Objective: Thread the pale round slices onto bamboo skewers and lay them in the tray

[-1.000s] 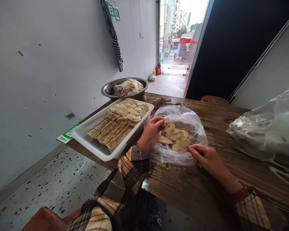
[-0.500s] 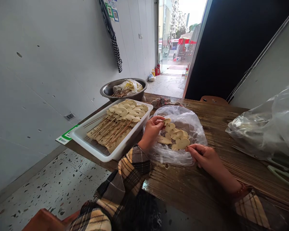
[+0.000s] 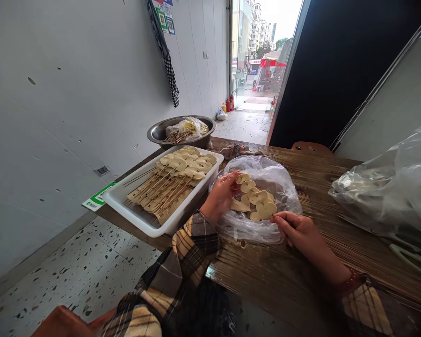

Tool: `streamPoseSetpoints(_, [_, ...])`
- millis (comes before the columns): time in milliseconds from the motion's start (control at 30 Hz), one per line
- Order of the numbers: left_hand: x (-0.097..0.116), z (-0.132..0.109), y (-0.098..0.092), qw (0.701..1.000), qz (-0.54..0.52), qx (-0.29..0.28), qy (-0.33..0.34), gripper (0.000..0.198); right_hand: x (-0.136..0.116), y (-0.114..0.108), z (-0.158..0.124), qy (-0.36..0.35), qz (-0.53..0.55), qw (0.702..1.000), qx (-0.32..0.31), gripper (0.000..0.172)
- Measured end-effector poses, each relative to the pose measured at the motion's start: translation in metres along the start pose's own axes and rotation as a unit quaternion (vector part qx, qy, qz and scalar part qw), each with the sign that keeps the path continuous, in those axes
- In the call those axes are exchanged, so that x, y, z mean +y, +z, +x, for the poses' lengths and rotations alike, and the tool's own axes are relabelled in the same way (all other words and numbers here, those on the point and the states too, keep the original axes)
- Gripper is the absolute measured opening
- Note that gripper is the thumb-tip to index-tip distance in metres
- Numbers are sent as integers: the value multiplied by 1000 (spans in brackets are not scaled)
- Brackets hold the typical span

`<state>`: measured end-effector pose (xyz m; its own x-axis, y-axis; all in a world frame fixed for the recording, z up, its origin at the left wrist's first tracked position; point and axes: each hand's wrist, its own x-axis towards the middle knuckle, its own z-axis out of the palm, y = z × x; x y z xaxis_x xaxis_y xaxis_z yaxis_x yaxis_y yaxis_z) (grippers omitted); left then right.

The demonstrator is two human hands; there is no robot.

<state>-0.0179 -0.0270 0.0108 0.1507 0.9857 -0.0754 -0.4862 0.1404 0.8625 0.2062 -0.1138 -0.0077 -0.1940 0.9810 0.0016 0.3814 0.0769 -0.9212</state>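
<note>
Over a clear plastic bag (image 3: 287, 192) on the table, my right hand (image 3: 298, 229) pinches the end of a thin skewer, most of it hidden. Several pale, round, thin food slices run in a line from that skewer end toward my left hand (image 3: 222, 194). My left fingers are closed at the edge of the farthest slice (image 3: 243, 178). More slices (image 3: 240, 205) lie in the open bag below. Left of the bag stands a white tray (image 3: 154, 230) with rows of skewered slices (image 3: 177, 164), their sticks pointing toward the near left.
Behind the tray sits a metal basin (image 3: 156, 135) with plastic-wrapped skewers. Scissors (image 3: 412, 252) and a large plastic bag (image 3: 389, 187) lie at the right of the wooden table (image 3: 323, 182). A greyish bundle (image 3: 236, 150) lies at the far edge.
My left fingers have shifted slightly on the farthest slice, and more of that slice shows. My right hand stays at the skewer end. The view has tilted up a little.
</note>
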Motion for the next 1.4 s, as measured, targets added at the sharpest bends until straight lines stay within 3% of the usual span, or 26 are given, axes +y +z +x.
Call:
streamPoseSetpoints(633, [-12,-3,5,998,48,-32,19,37,7,2,1,-4,-14,1000,6,40])
streamPoseSetpoints(867, [-6,-4,6,996,-41,-69,-31,40,4,2,1,-8,0,1000,11,39])
streamPoseSetpoints(1067, [-6,-7,10,992,-28,-112,-41,33,6,2,2,-9,-2,1000,2,40])
streamPoseSetpoints(1400, [-3,-3,6,998,-2,-66,-17,30,6,2,2,-20,-50,998,19,39])
